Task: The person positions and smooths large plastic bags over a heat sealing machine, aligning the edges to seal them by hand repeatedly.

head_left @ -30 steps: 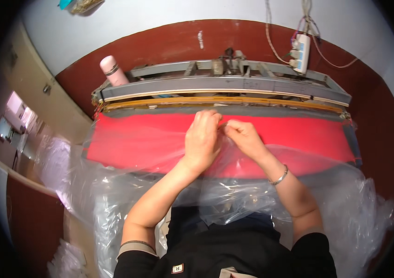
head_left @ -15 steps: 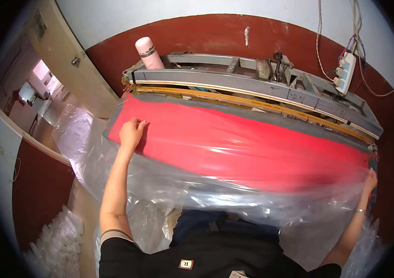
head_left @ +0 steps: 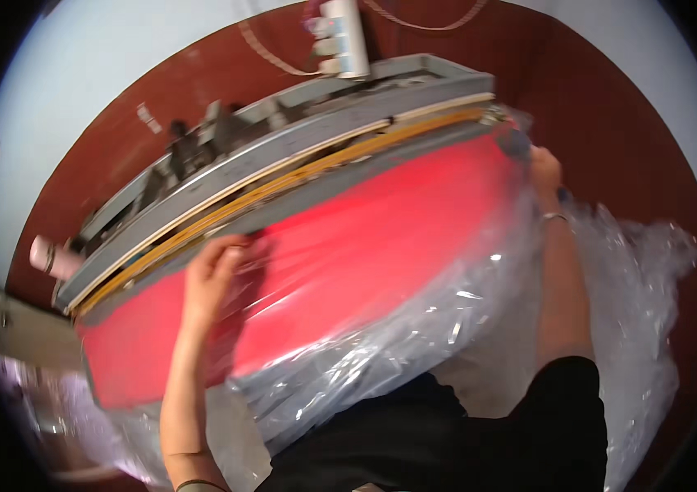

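Note:
A red sheet [head_left: 365, 221] lies along a long grey-edged bench, with clear plastic film [head_left: 381, 353] over its near part and hanging down in front. Above the sheet, towards its far edge, is my left hand [head_left: 211, 275]. Its fingers are curled in; whatever they pinch is too blurred to make out. Fine creases run across the red near those fingertips. At the bench's right end, my right hand [head_left: 544, 174] is closed at the film's edge, beside a dark corner piece [head_left: 514, 144].
Behind the sheet runs a long grey metal frame [head_left: 242, 174] with a yellow strip [head_left: 307, 174]. A pink bottle [head_left: 55, 257] stands at its left end. A white power strip [head_left: 347, 39] hangs on the wall. More film [head_left: 627, 287] bunches at the right.
The view has swung to the right and tilted. My left hand has moved rightward along the red sheet, towards its far edge. My right hand remains at the right end.

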`<action>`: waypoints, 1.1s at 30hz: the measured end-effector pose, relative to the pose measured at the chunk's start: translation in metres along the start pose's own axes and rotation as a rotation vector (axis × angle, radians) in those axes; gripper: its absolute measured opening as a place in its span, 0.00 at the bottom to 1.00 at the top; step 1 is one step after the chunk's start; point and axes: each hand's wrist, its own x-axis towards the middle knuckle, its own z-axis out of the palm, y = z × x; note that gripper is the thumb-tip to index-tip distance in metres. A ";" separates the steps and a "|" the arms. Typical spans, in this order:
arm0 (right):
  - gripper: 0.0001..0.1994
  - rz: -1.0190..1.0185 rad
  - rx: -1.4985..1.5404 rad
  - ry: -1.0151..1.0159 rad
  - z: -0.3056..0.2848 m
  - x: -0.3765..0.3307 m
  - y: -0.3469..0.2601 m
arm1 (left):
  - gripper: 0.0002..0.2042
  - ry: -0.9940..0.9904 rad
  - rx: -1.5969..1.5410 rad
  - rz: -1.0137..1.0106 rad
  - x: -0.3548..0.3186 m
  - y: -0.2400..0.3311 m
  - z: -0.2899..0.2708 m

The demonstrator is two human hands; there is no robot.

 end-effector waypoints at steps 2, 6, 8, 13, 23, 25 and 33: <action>0.18 -0.013 0.131 0.060 0.002 -0.002 0.000 | 0.12 -0.335 -0.116 0.047 0.017 0.045 0.090; 0.15 0.180 0.340 -0.060 -0.004 -0.005 -0.003 | 0.31 -0.629 -0.185 0.230 0.032 0.102 0.240; 0.14 0.052 0.145 0.085 -0.005 -0.003 -0.006 | 0.36 -0.539 -0.250 0.173 0.026 0.113 0.294; 0.14 0.126 0.170 0.008 -0.007 -0.003 -0.005 | 0.22 -1.093 -0.499 -0.261 -0.040 0.097 0.297; 0.15 0.209 0.079 -0.119 -0.004 -0.005 -0.007 | 0.19 -0.302 -0.302 -0.531 -0.174 0.138 0.030; 0.16 0.155 0.184 -0.143 -0.005 -0.004 -0.007 | 0.25 -0.174 -0.219 -0.527 -0.205 0.166 -0.013; 0.17 0.197 0.118 -0.251 0.001 0.003 0.007 | 0.06 0.848 1.144 0.074 -0.277 0.169 -0.149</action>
